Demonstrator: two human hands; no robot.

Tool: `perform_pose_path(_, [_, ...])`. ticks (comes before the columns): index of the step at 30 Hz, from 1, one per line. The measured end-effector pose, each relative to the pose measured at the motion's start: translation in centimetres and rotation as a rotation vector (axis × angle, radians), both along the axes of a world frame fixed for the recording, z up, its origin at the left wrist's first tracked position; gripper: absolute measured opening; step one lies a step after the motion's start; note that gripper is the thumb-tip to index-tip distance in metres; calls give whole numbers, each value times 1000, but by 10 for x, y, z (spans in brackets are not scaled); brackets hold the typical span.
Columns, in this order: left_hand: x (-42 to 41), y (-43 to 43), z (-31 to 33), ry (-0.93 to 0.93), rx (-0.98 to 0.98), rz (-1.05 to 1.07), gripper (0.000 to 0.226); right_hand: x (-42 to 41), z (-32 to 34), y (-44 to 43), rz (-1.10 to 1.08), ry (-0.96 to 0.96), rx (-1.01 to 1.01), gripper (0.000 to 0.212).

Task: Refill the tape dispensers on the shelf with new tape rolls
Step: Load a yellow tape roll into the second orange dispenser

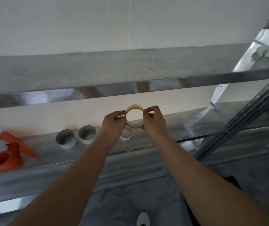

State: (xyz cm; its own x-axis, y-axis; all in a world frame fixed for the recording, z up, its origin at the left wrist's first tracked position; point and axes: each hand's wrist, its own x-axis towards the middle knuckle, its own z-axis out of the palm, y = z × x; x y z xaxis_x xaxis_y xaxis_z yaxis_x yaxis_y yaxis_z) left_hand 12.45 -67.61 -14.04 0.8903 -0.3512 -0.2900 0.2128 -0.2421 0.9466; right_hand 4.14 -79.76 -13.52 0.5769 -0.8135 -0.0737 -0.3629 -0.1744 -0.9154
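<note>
Both hands are pinching one yellow tape roll [134,125] between them: the left hand [114,123] is gripping its left rim with curled fingers and the right hand [153,121] is gripping its right rim. The roll is being held in the air above the metal shelf [49,154], standing on edge, its axis running near to far so the open core is facing the viewer and the pale wall [81,26] is showing through it. A slanted steel upright [244,121] is rising at the right. Far left on the shelf, an orange tape dispenser [6,154] is lying blurred, round hub nearest. Two white tape rolls [66,139] are sitting side by side left of the hands, cores upward, and a clear roll [127,135] is lying just below the held one. A white shoe [143,218] is showing on the floor.
</note>
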Motion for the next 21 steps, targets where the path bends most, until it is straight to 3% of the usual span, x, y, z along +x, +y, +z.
perform_pose_path(7, [-4, 83, 30, 0, -25, -53, 44, -6, 24, 85, 80, 7, -197, 32])
perform_pose_path(13, [-4, 148, 43, 25, -106, -79, 41, -8, 37, 154, 48, -39, -142, 29])
perform_pose_path(17, [-7, 185, 55, 31, -134, -42, 23, -9, 47, 191, 36, -58, -140, 28])
perform_pose_path(21, [-10, 214, 68, -6, -211, 3, 26, -8, 63, 219, 58, -41, -129, 25])
